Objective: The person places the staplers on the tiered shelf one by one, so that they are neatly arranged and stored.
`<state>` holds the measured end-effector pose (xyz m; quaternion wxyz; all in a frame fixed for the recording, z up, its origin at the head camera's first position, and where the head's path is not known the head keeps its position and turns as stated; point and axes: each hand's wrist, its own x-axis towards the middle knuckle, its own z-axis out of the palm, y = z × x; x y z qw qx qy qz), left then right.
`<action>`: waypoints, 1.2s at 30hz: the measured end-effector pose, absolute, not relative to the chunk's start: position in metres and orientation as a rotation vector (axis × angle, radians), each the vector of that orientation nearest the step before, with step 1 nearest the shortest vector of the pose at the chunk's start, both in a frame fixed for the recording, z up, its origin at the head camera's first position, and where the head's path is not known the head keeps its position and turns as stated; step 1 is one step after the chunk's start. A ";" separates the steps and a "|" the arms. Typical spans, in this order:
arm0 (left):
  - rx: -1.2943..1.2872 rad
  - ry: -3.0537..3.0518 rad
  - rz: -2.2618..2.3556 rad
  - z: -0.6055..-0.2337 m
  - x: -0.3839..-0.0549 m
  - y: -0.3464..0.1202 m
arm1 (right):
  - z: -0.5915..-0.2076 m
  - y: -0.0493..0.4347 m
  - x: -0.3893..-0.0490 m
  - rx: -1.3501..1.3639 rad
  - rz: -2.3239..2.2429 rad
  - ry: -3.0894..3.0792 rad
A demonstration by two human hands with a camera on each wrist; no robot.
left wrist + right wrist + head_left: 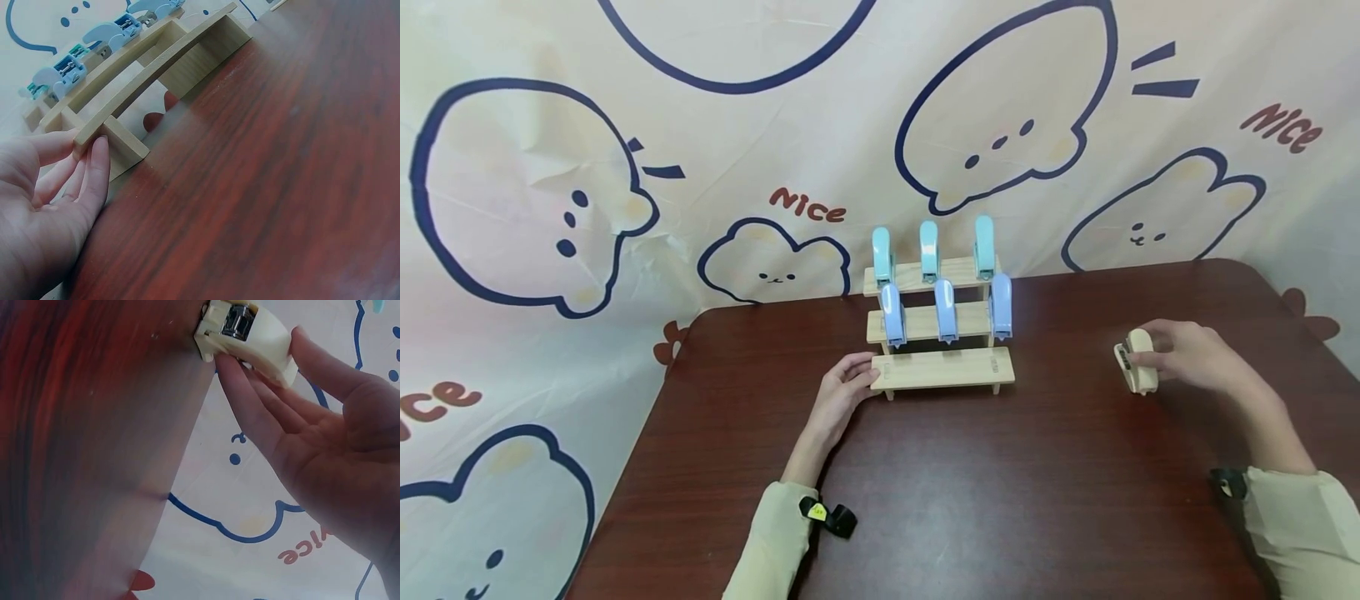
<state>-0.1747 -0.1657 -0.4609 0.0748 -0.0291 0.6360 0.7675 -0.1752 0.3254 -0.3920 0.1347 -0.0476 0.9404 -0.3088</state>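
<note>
A three-tiered wooden rack (942, 368) stands at the table's back. My left hand (841, 393) pinches the left end of its lowest step, thumb above and fingers below in the left wrist view. On the far right, my right hand (1198, 357) holds a cream hole punch (1138, 362) between thumb and fingers. A metal part shows in the punch's side window in the right wrist view; whether it touches the table is unclear. Three teal hole punches (929, 252) stand on the top step and three blue hole punches (946, 312) on the middle one.
The dark brown wooden table (1000, 483) has its back edge against a white cloth (760, 142) printed with blue cartoon outlines. Black straps with small devices sit at both wrists, over light sleeves (771, 533).
</note>
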 end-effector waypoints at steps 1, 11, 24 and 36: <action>-0.086 1.912 2.301 -0.461 -0.175 -0.166 | -0.392 0.327 -0.175 -0.127 -0.886 2.743; -0.089 1.916 2.298 -0.463 -0.175 -0.166 | -0.394 0.359 -0.170 0.017 -0.801 2.916; -0.071 1.901 2.312 -0.462 -0.174 -0.166 | -0.375 0.347 -0.161 0.146 -0.897 3.103; -0.071 1.900 2.322 -0.462 -0.174 -0.166 | -0.346 0.307 -0.148 0.056 -1.012 3.078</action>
